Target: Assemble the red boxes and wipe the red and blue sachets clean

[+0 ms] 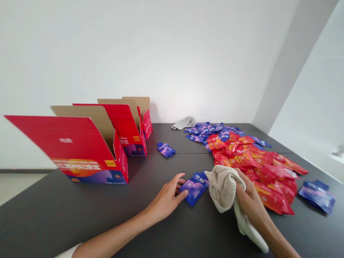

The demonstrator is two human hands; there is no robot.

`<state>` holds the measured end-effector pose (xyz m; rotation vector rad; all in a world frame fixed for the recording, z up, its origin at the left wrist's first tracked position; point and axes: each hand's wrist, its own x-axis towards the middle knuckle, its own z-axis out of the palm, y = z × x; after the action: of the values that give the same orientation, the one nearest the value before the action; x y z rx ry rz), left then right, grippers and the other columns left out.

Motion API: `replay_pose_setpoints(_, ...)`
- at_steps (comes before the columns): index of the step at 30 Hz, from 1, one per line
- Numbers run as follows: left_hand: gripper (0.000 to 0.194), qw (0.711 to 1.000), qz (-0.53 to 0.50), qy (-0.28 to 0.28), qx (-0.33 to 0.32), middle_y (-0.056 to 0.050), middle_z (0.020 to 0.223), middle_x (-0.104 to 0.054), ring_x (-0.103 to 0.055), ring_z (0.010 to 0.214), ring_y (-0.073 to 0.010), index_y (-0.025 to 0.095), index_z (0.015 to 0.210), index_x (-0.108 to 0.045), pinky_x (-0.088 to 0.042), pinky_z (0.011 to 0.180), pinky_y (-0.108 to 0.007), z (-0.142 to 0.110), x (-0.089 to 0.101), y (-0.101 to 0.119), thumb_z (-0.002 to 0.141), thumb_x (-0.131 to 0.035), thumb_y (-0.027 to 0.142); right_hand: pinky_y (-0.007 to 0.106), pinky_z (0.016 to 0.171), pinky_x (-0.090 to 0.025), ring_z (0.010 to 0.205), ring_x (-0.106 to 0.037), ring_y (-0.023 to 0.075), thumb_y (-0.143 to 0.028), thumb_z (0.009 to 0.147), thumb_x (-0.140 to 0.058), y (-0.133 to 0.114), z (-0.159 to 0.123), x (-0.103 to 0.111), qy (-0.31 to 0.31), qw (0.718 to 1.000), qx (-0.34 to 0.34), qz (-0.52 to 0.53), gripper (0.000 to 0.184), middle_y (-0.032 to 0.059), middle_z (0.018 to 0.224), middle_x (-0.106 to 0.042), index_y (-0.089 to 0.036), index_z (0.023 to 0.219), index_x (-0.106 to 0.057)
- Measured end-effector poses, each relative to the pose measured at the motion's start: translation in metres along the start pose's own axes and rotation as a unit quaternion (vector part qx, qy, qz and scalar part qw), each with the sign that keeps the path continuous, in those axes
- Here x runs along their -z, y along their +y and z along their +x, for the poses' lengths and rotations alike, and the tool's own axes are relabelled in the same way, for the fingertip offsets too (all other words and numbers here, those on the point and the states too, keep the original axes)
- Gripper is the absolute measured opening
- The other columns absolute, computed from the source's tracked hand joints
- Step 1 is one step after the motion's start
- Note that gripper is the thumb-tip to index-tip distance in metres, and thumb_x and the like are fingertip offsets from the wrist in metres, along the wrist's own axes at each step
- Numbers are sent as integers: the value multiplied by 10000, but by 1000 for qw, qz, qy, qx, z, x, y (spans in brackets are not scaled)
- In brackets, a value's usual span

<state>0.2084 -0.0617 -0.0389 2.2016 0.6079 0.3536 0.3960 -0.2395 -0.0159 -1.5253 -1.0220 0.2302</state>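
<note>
At the middle of the table, my left hand [170, 195] pinches the left edge of a blue-purple pouch [194, 189], thumb on its printed front and fingers at its upper edge. The pouch is tilted, its capped corner towards the cloth. My right hand [248, 199] is closed around a bunched beige cloth [222, 186]. One fold of the cloth touches or overlaps the pouch's upper right corner; its loose end hangs down below my wrist. Behind my right hand spreads a heap of red-orange pouches [249, 157].
Several red cartons [88, 157] with raised flaps stand in a row at the left. Blue pouches [204, 129] are heaped at the back, beside a grey cloth [184, 123]. Single blue pouches lie near the cartons [166, 149] and at the far right [317, 196]. A white wall is behind the dark table [150, 229].
</note>
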Motion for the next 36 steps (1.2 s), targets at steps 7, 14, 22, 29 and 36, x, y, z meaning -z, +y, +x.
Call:
replay_pose_setpoints(7, 838, 999, 35, 8, 28, -59, 1151, -560, -537, 1029, -217, 233, 1368, -260, -406, 879, -316, 2, -19, 4, 657, -693, 331, 357, 944, -359, 1069, -479, 210, -347, 817, -478, 1, 15, -24, -40, 997, 36, -55, 289, 49, 1082, -563, -209, 1047, -587)
replay_pose_setpoints(14, 811, 997, 72, -11, 39, -51, 1058, -606, -581, 927, -221, 216, 1356, -259, -412, 769, -284, 5, -17, 9, 670, -668, 358, 279, 761, -436, 851, -546, 176, -371, 843, -435, 14, 26, -45, -37, 999, -13, 3, 238, 10, 817, -579, -182, 934, -548)
replay_pose_setpoints(22, 406, 993, 115, -21, 27, -21, 985, -642, -589, 910, -221, 220, 1059, -515, -397, 690, -252, 8, -12, 16, 690, -638, 334, 223, 640, -401, 702, -491, 129, -331, 847, -438, 13, 25, -38, 3, 999, 19, -33, 168, -16, 746, -533, -187, 816, -517)
replay_pose_setpoints(29, 207, 992, 109, -54, -14, 8, 857, -671, -615, 801, -191, 201, 904, -599, -388, 642, -227, 12, -11, 20, 756, -559, 339, 280, 771, -409, 861, -514, 168, -250, 830, -463, -1, 6, -61, -98, 980, 82, -155, 232, 28, 941, -554, -202, 1053, -504)
replay_pose_setpoints(36, 188, 993, 94, -69, -27, 24, 962, -680, -615, 879, -180, 241, 926, -602, -411, 713, -218, 12, -11, 22, 773, -494, 245, 319, 862, -390, 968, -483, 195, -230, 780, -571, -7, 2, -66, -194, 931, 110, -290, 313, 25, 1012, -526, -289, 1085, -537)
